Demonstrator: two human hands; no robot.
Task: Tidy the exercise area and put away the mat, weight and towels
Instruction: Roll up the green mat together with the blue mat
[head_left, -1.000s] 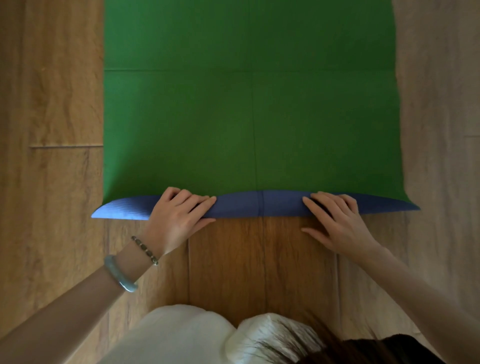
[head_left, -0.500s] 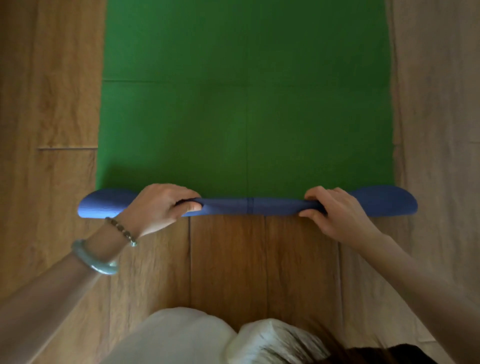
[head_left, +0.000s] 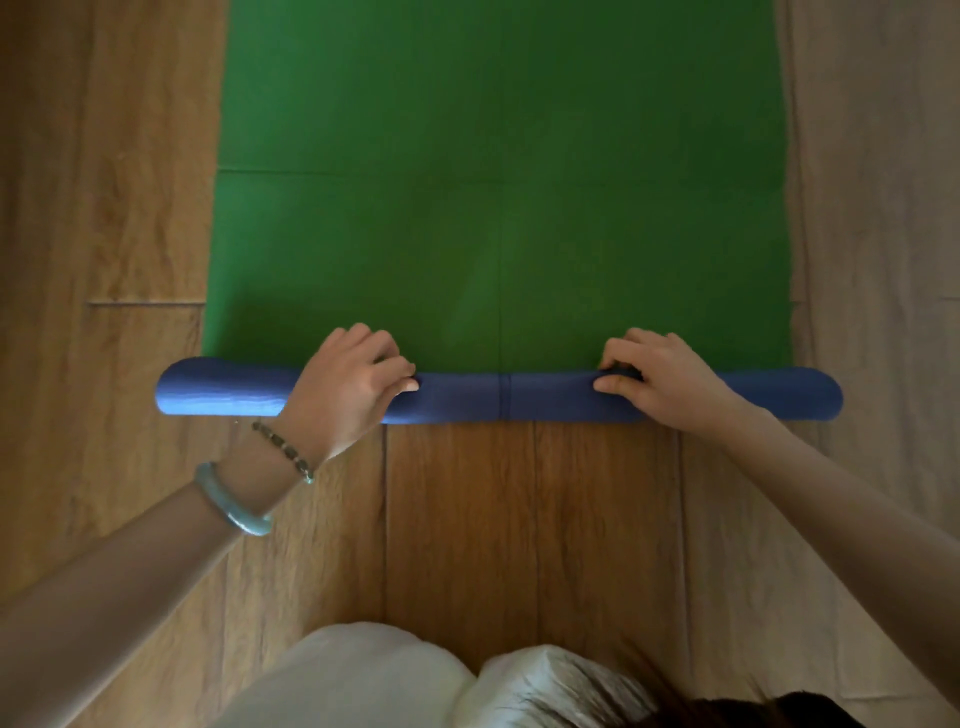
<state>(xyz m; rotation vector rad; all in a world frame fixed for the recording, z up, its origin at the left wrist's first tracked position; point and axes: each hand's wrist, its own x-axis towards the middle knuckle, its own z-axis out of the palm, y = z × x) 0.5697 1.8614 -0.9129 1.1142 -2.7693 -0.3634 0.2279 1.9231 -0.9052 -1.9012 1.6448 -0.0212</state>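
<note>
A green mat lies on the wooden floor, its near end turned into a blue roll. The left hand and right hand both grip that roll, fingers curled over it.

The mat runs off the top edge of the frame, so its far end is out of sight. Some fingertips of the left hand and right hand are tucked out of sight in the blue roll. Both forearms are cut off by the lower left and right edges. The pale clothing at the bottom is cropped and blurred.
</note>
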